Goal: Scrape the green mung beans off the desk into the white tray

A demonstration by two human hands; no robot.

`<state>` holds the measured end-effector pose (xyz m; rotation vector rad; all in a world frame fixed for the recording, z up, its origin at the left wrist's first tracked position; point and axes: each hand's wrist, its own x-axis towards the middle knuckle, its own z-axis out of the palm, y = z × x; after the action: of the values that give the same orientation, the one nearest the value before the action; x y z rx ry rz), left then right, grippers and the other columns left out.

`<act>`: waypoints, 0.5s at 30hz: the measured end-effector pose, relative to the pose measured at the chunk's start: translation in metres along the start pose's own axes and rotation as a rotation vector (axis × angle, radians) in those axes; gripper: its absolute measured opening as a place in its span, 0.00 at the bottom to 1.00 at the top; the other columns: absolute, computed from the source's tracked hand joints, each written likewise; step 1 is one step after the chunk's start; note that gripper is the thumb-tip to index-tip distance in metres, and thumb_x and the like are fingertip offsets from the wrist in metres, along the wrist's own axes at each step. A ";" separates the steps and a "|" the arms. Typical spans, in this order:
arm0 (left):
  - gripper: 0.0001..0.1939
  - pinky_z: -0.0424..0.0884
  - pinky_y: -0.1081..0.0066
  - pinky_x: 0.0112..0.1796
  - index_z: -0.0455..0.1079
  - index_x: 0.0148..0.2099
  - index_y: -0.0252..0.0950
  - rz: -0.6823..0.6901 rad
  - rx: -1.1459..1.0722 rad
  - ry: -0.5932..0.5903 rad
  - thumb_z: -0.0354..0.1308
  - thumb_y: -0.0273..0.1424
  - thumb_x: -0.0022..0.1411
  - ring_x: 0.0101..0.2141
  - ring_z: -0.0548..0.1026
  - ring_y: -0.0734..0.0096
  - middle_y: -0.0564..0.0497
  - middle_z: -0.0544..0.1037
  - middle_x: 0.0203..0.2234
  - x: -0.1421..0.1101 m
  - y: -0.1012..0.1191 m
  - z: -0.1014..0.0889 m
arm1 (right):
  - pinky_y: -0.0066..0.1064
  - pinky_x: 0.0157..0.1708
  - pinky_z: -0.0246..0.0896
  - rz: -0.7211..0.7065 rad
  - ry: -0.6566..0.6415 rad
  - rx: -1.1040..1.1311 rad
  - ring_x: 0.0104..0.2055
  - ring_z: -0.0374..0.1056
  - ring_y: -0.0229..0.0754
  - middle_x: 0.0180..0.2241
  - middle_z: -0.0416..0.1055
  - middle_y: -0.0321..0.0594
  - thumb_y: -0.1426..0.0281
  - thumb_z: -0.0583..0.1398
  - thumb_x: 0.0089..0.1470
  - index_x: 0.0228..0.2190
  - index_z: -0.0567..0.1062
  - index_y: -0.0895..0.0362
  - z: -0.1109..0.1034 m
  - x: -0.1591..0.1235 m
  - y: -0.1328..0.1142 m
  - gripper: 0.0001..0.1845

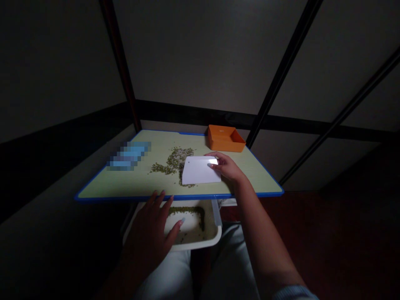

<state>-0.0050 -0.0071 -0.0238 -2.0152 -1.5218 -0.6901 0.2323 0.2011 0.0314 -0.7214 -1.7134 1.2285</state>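
Observation:
My right hand [226, 166] grips a white flat scraper card [200, 170] that rests on the pale table [125, 183]. The card lies against a scatter of small green beans [173, 160] spread over the tabletop's middle. My left hand [154, 221] holds a white tray [200, 239] just below the table's near blue edge, fingers over its left rim and thumb inside. A line of green beans [187, 210] lies inside the tray along its far side.
An orange box [225, 138] stands at the table's far right corner. A blurred blue patch [128, 156] sits on the table's left. Dark slanted poles [121, 62] rise behind the table. My lap in pale trousers [218, 271] is under the tray.

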 end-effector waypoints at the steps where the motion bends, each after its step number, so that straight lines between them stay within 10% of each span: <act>1: 0.25 0.75 0.50 0.51 0.63 0.59 0.31 0.002 0.001 0.001 0.53 0.40 0.64 0.58 0.71 0.45 0.34 0.74 0.56 0.000 0.000 0.000 | 0.30 0.31 0.58 -0.001 -0.002 -0.003 0.33 0.65 0.40 0.34 0.73 0.37 0.68 0.69 0.39 0.40 0.78 0.54 0.000 0.000 0.000 0.21; 15: 0.25 0.76 0.49 0.49 0.62 0.59 0.29 0.026 0.024 -0.008 0.53 0.39 0.64 0.57 0.72 0.42 0.32 0.74 0.55 0.001 0.000 -0.001 | 0.29 0.28 0.59 -0.011 0.116 0.023 0.30 0.66 0.39 0.34 0.74 0.38 0.68 0.67 0.39 0.39 0.77 0.54 -0.004 -0.004 -0.004 0.20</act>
<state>-0.0044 -0.0071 -0.0218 -2.0184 -1.4994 -0.6513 0.2375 0.1976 0.0345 -0.7542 -1.6036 1.1746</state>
